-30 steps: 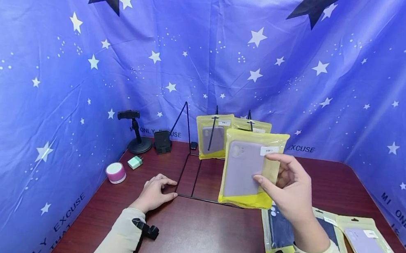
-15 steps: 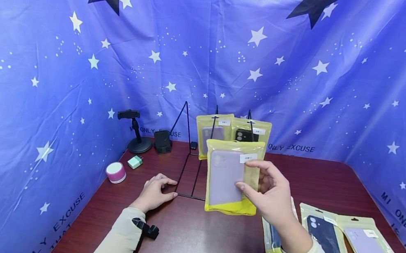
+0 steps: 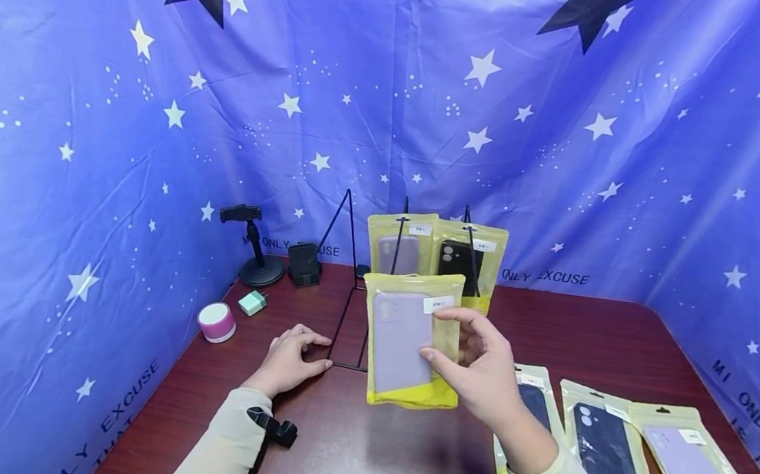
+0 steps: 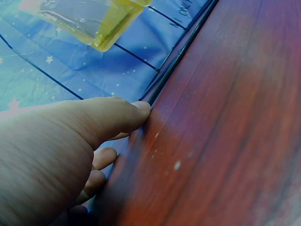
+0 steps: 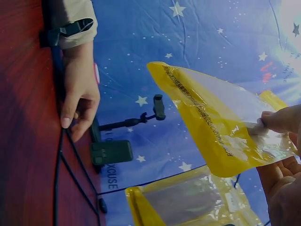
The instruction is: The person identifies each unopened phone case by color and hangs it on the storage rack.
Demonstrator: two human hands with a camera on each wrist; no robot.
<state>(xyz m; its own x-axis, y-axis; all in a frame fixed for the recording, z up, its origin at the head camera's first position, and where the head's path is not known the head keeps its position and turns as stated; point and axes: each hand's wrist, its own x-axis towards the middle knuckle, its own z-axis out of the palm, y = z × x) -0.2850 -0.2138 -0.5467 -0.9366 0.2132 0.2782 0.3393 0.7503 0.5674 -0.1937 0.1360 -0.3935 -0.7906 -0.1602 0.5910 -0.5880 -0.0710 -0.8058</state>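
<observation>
My right hand point(image 3: 487, 372) pinches a yellow-edged clear pouch holding a lilac phone case point(image 3: 404, 340), thumb in front and fingers behind. It is upright in front of the black wire display rack point(image 3: 342, 318), overlapping it in the head view. In the right wrist view the pouch point(image 5: 225, 117) is seen from its yellow bottom. My left hand point(image 3: 289, 359) holds the rack's front left base corner between thumb and index finger; the thumb point(image 4: 127, 113) lies at the wire's end. On the rack's prongs hang a lilac-case pouch point(image 3: 399, 251) and a black-case pouch point(image 3: 454, 260).
Several more pouched phone cases point(image 3: 610, 454) lie on the right of the dark red table point(image 3: 551, 332). At the left are a phone stand point(image 3: 259, 263), a black holder point(image 3: 304, 264), a charger plug point(image 3: 252, 302) and a pink-and-white round tub point(image 3: 216, 324). A starry curtain point(image 3: 379, 113) surrounds the table.
My right hand has moved the lilac-case pouch left and slightly down, uncovering the hanging black-case pouch and the pouches on the table. My left hand has stayed at the rack's corner.
</observation>
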